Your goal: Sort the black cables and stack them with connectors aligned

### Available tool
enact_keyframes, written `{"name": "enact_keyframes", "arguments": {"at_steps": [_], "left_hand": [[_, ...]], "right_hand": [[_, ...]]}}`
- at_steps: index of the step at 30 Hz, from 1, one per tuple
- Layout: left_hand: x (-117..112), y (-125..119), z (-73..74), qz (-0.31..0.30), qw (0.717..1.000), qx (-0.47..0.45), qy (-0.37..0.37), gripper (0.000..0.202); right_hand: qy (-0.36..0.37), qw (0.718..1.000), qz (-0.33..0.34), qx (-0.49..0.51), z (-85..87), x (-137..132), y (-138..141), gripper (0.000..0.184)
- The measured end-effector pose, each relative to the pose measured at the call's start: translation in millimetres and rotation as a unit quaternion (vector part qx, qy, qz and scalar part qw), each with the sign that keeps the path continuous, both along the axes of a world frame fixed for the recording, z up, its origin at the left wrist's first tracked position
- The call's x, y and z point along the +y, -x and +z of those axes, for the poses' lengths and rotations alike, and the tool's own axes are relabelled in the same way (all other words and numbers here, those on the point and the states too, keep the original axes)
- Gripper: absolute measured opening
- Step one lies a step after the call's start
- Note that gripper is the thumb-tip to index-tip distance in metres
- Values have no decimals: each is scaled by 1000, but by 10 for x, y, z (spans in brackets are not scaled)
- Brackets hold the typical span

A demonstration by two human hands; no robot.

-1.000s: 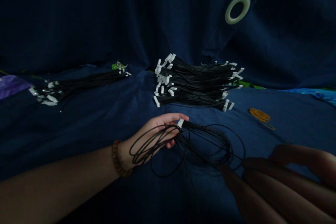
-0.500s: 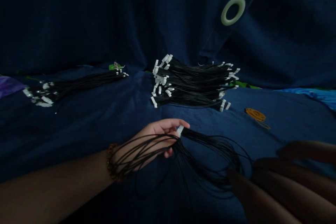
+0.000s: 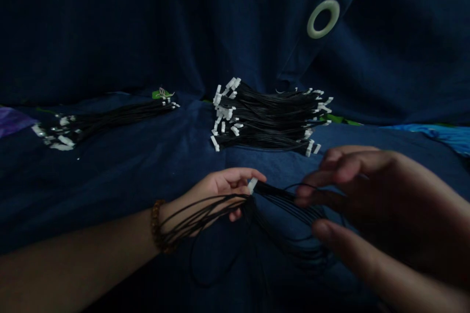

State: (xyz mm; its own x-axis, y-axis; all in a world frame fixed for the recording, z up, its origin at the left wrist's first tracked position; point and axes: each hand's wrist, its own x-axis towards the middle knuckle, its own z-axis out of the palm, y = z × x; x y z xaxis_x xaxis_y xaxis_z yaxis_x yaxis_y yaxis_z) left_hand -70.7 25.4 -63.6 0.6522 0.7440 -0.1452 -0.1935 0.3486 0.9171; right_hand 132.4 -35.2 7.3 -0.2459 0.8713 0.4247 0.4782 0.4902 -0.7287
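Black connector wires [image 3: 275, 194] hang in a loose, tangled hank from the person's left hand [image 3: 220, 190], which lies in front of the body, just short of the large stack. Its fingers curl closed around the hank's gathered end, with a white plastic connector [image 3: 251, 185] poking out beside the fingertips. Several long loops drape across the left wrist, over a brown beaded bracelet [image 3: 156, 225], and the rest sag toward the navy cloth [image 3: 110, 181] below. The right hand [image 3: 367, 195] sits over the strands with its fingers bent and its thumb apart from them (in this dim light, I cannot tell whether they pinch any wire). Beyond both hands lies a large stack of black wires [image 3: 268, 117], tipped with white connectors at both ends. A smaller wire bundle [image 3: 110, 120] lies further left. A pale grommet [image 3: 323, 18] sits in a raised fold of the cloth, with purple fabric [image 3: 12, 121] at far left and blue fabric [image 3: 429, 132] at far right.
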Motion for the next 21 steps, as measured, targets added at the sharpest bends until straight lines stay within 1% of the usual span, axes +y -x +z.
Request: {"name": "enact_keyframes", "arguments": {"at_steps": [1, 2, 3, 4, 5, 6, 7, 8, 9, 11, 13, 14, 16, 17, 18, 19, 20, 21], "left_hand": [[-5, 1, 21, -4, 1000, 15, -3, 37], [-12, 0, 38, -3, 1000, 23, -10, 36], [-19, -2, 49, 1, 999, 28, -21, 36], [-27, -5, 51, 5, 999, 31, -34, 36], [-33, -9, 46, 8, 998, 35, -49, 36], [-38, -11, 34, 11, 997, 42, -64, 37], [-40, -13, 17, 17, 996, 52, -77, 38], [-40, -15, -1, 23, 994, 63, -87, 38], [-38, -17, -20, 29, 993, 73, -92, 38], [-25, -22, -51, 50, 991, 86, -90, 37], [-8, -29, -69, 79, 990, 81, -84, 37], [-1, -31, -70, 93, 989, 79, -81, 37], [0, -30, -47, 106, 985, 95, -91, 39], [-8, -25, -19, 110, 980, 118, -116, 39], [-25, -19, 23, 115, 969, 149, -160, 38], [-51, -12, 78, 120, 949, 185, -226, 36], [-83, -6, 147, 119, 920, 220, -303, 35], [-122, -2, 226, 113, 883, 251, -381, 36]], "right_hand": [[72, 995, 15, 71, 11, 41, 10, 29], [147, 981, 27, 123, 22, 79, 15, 30], [217, 963, 35, 157, 32, 112, 17, 32], [274, 946, 39, 170, 39, 139, 17, 33], [316, 934, 42, 160, 42, 160, 18, 33], [333, 933, 51, 127, 39, 175, 19, 32], [325, 941, 62, 73, 29, 184, 21, 30], [296, 953, 69, 3, 14, 188, 24, 27], [246, 964, 66, -72, -4, 187, 26, 24], [113, 975, 36, -191, -32, 181, 18, 24], [0, 967, -2, -254, -28, 175, -19, 24], [-36, 959, -16, -281, -11, 175, -49, 21], [-78, 934, -45, -344, 43, 181, -125, 19], [-98, 919, -61, -377, 76, 187, -162, 21], [-124, 905, -71, -401, 108, 194, -191, 25], [-148, 897, -74, -410, 138, 201, -209, 28], [-162, 899, -69, -400, 165, 210, -212, 31], [-164, 910, -59, -376, 188, 219, -198, 33]]}}
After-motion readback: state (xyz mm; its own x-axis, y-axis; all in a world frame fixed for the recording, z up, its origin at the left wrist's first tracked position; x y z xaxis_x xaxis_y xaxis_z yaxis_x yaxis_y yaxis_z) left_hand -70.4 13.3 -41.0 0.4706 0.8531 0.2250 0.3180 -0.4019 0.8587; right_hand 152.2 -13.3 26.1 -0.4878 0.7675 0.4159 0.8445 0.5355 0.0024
